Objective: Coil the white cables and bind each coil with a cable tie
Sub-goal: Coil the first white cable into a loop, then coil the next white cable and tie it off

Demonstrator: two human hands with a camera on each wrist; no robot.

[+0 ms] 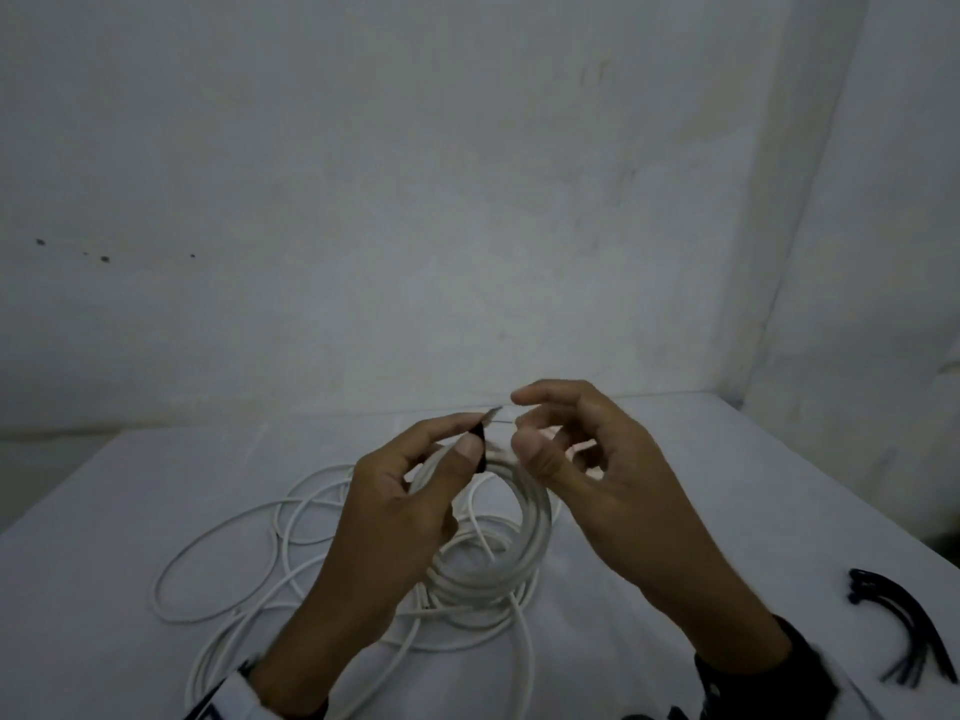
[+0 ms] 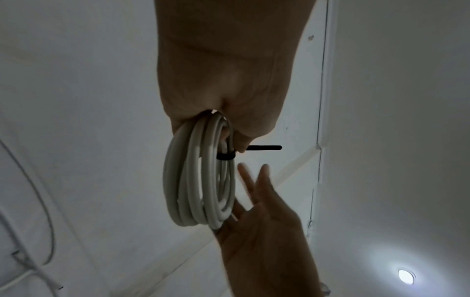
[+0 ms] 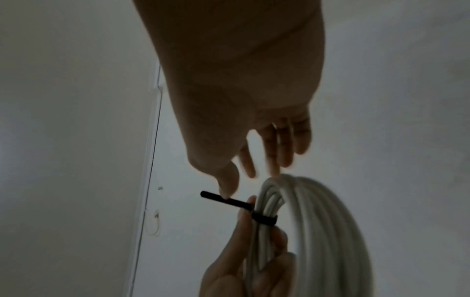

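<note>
The left hand (image 1: 395, 501) grips the white coil (image 1: 519, 532) up off the table, fingers curled round the bundled loops, thumb and forefinger pinching right where the black cable tie (image 3: 263, 219) wraps it. The tie's tail (image 2: 264, 148) sticks straight out sideways. The right hand (image 1: 587, 470) hangs just beside it, fingers loosely spread and holding nothing, its thumb tip touching or almost touching that tail. Underneath, loose white cables (image 1: 228, 563) sprawl in tangled loops across the white table (image 1: 675, 439). Off at the right edge lies a bunch of spare black ties (image 1: 904, 626).
</note>
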